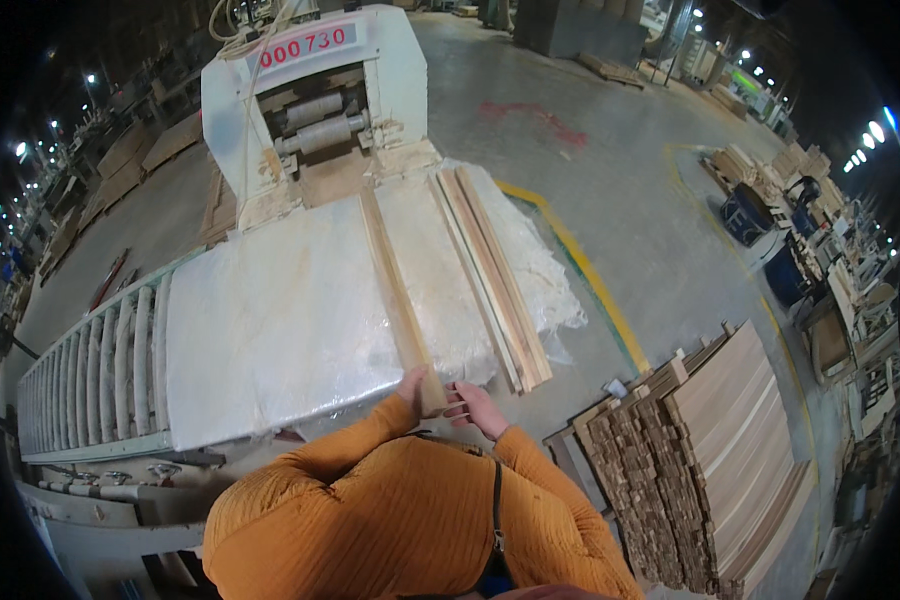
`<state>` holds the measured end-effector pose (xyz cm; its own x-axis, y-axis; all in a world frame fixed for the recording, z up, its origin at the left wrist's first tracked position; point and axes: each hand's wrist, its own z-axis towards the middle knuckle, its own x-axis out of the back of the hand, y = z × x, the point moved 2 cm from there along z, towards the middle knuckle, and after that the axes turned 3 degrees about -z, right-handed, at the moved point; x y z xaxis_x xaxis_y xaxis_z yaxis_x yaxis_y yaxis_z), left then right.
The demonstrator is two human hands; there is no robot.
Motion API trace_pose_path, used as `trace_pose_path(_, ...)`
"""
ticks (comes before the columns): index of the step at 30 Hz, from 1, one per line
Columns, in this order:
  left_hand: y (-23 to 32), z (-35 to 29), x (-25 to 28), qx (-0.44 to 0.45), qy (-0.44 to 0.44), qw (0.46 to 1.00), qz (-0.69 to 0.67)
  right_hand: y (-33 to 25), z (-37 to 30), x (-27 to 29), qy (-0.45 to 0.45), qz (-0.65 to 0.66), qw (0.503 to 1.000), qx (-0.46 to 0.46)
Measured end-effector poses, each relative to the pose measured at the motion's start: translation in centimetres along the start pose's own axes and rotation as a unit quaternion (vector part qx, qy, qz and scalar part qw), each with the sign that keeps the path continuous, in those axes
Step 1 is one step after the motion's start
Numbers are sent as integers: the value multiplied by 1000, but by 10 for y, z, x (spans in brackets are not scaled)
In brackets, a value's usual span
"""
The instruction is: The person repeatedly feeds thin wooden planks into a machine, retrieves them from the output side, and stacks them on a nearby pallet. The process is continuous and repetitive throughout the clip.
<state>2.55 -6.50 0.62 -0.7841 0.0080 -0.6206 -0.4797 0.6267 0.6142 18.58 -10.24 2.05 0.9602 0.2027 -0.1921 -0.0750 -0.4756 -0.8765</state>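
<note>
A long wooden strip [398, 290] lies over the plastic-covered table [280, 300], pointing away from me toward the rollers of a machine. My left hand [411, 388] is closed around its near end, from the left side. Close to the right side of that same end is my right hand [478, 408], its fingers apart and slightly bent. Whether those fingertips touch the wood is hard to make out. To the right, several more wooden strips [490, 285] rest side by side on the table.
A pale machine [400, 70] with metal rollers [320, 133] stands at the table's far end. Left of the table runs a roller conveyor [100, 355]. A tall stack of wooden strips [660, 480] is at my right. Dark blue bins [748, 213] and loose timber stand farther right.
</note>
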Motion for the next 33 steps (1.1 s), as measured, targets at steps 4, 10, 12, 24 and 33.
trace_pose_path(4,-36,-47,-9,115,-38,993,-13,15,-20,-23,-68,62,994,-67)
trace_pose_path(10,-59,-79,-14,44,-52,994,-80,25,-46,-18,-49,13,996,-78)
trace_pose_path(12,-63,-83,-17,5,-22,994,-104,26,-53,-11,16,-32,998,-54)
trace_pose_path(24,-100,-64,-50,81,-79,992,-62,52,-72,24,108,-151,978,97)
trace_pose_path(33,-85,-16,-45,124,14,992,8,14,-103,15,134,-314,921,188)
